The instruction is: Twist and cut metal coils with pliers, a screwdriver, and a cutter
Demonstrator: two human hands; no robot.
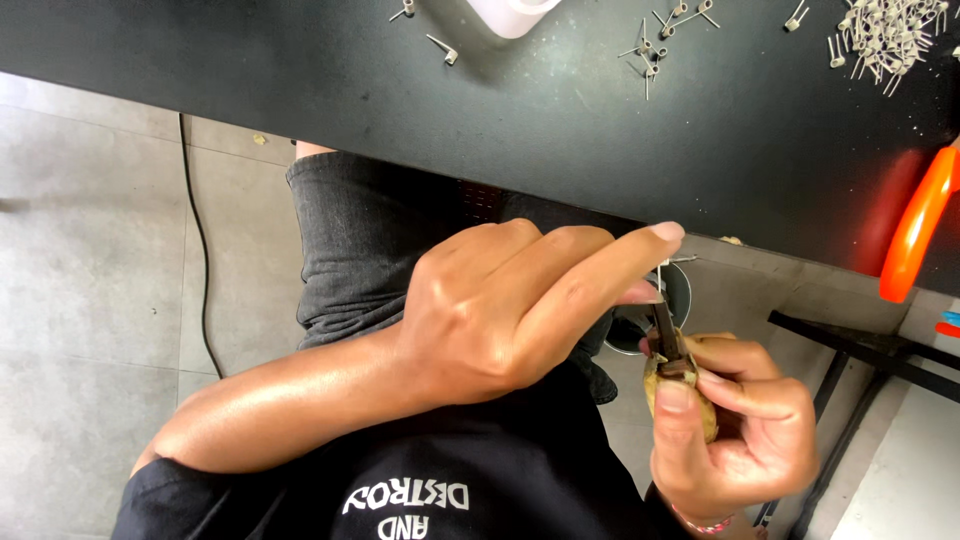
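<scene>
Pinching thin wire piece point(661, 272) with my left hand point(500, 310) fingertips | piece upright, directly above pliers point(668, 335) | right hand point(735, 425) closed round handles, lower right of frame

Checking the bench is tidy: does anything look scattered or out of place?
Yes. Small metal parts lie piled at the black table's far right, with strays scattered toward the middle. The orange-handled tool hangs over the table's edge.

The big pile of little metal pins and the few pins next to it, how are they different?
The big pile holds many pins, heaped and crossing at the black table's far right corner. The small group has only a few, spread apart, nearer the white roll. Both look like the same pale metal pins, lying untouched; the hands work below the table edge.
</scene>
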